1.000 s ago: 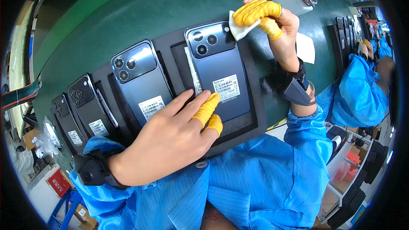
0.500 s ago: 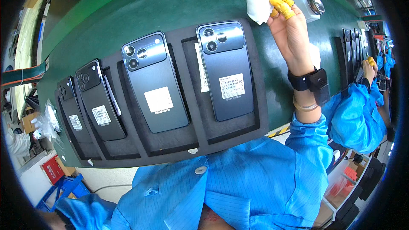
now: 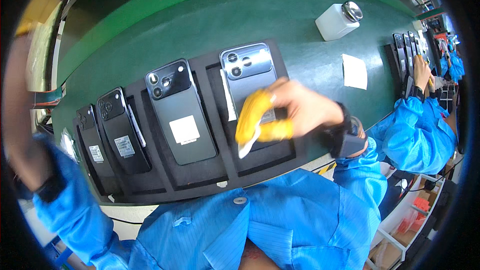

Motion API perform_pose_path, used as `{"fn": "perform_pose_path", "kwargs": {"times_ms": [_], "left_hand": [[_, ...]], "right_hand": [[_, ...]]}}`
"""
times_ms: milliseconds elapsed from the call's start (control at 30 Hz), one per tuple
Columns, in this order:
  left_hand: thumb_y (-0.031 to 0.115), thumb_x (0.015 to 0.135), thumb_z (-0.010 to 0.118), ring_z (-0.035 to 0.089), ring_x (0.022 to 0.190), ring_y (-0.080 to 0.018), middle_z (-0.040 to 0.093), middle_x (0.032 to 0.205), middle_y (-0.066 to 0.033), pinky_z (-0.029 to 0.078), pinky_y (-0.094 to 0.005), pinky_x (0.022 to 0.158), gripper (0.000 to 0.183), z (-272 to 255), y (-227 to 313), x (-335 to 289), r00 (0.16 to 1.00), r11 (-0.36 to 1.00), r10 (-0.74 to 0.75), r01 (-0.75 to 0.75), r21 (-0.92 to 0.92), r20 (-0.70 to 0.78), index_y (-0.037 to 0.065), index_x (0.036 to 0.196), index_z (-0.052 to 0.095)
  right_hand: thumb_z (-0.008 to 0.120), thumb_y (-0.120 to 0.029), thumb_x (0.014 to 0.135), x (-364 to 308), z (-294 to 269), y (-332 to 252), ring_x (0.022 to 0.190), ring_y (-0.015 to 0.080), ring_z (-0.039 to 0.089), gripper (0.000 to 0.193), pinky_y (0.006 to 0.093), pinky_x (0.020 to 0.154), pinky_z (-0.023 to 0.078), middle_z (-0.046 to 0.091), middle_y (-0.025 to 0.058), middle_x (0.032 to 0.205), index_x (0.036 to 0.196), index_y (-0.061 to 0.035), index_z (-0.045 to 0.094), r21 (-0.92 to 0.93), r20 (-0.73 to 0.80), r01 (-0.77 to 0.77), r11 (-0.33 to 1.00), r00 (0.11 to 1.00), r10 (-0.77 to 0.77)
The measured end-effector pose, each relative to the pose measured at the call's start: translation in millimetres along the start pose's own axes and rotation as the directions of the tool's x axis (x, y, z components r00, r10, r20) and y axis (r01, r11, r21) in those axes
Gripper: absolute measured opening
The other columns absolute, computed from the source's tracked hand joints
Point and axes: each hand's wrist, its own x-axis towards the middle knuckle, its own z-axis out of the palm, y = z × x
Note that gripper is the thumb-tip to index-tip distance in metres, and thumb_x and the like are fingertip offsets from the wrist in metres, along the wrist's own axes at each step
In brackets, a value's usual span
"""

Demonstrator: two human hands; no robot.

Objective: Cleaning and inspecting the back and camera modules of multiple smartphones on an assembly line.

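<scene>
My right hand [image 3: 307,109], wearing yellow finger cots, pinches a small folded white wipe [image 3: 247,148]. It hangs over the lower part of the rightmost phone [image 3: 250,81] and hides much of its back. That phone lies back up in a black foam tray [image 3: 223,184]. To its left in the same tray are a dark phone with a white label [image 3: 185,101] and two more labelled phones [image 3: 120,125] [image 3: 94,137]. At the left rim my left hand [image 3: 17,97] is raised and smeared by motion, so its fingers cannot be made out.
A white square bottle with a metal cap [image 3: 336,22] stands on the green table [image 3: 200,22], beyond a white sheet [image 3: 354,71]. At the right a co-worker's hand [image 3: 422,71] is over another tray of phones [image 3: 400,57]. Clear plastic [image 3: 68,142] lies at the left.
My right hand has come from beside the bottle, down and left over the rightmost phone, with the wipe. My left arm has risen at the left. The white sheet on the table now shows fully.
</scene>
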Motion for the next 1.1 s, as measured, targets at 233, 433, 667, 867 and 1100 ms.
{"fn": "perform_pose_path", "kwargs": {"times_ms": [233,433,667,867,1100], "left_hand": [[0.029,0.078,0.069,0.05,0.115,-0.0336,0.062,0.107,-0.0152,0.038,-0.0441,0.1,0.043,136.1,44.1,27.1,0.928,0.903,0.34,-0.368,0.222,0.154,0.0,0.108,0.061],[0.033,0.07,0.075,0.054,0.098,-0.0329,0.062,0.093,-0.0197,0.043,-0.0399,0.089,0.047,190.5,47.5,13.5,0.899,0.966,0.243,-0.259,-0.007,0.364,-0.006,0.094,0.065],[0.028,0.072,0.073,0.056,0.089,-0.0346,0.063,0.085,-0.0209,0.045,-0.0405,0.085,0.04,186.9,46.8,21.4,0.862,0.979,0.192,-0.202,-0.029,0.47,-0.005,0.094,0.066],[0.026,0.08,0.067,0.054,0.099,-0.0343,0.063,0.098,-0.0198,0.045,-0.0392,0.087,0.037,190.7,46.3,23.6,0.849,0.989,0.129,-0.15,-0.001,0.513,-0.004,0.103,0.065],[0.021,0.073,0.073,0.053,0.107,-0.0343,0.061,0.096,-0.0185,0.044,-0.0386,0.09,0.027,182.1,55.8,20.4,0.913,0.963,0.269,-0.249,-0.104,0.306,-0.003,0.082,0.064]], "right_hand": [[0.061,-0.003,0.078,14.5,25.8,11.2,0.085,0.0257,0.067,0.017,0.0333,0.077,0.05,0.069,0.0141,0.089,0.094,0.0012,0.065,0.025,0.106,-0.067,0.997,0.992,0.064],[0.061,-0.003,0.078,2.8,25.1,26.6,0.085,0.0282,0.066,0.016,0.0343,0.075,0.051,0.069,0.0154,0.09,0.093,0.0008,0.066,-0.031,0.095,-0.04,0.999,0.995,0.043],[0.064,0.0,0.079,-0.2,29.4,29.9,0.084,0.0299,0.065,0.015,0.0363,0.076,0.05,0.068,0.0129,0.091,0.094,0.0005,0.065,-0.01,0.095,-0.061,0.998,0.994,0.062],[0.064,0.0,0.079,-0.5,29.2,29.6,0.084,0.0294,0.065,0.014,0.0359,0.076,0.05,0.068,0.0131,0.091,0.094,0.0009,0.065,-0.002,0.095,-0.059,0.998,0.994,0.059],[0.064,0.0,0.08,0.0,29.4,30.4,0.084,0.0293,0.065,0.013,0.0361,0.075,0.05,0.068,0.0133,0.091,0.093,0.0011,0.065,0.004,0.074,-0.031,1.0,0.997,0.031]]}}
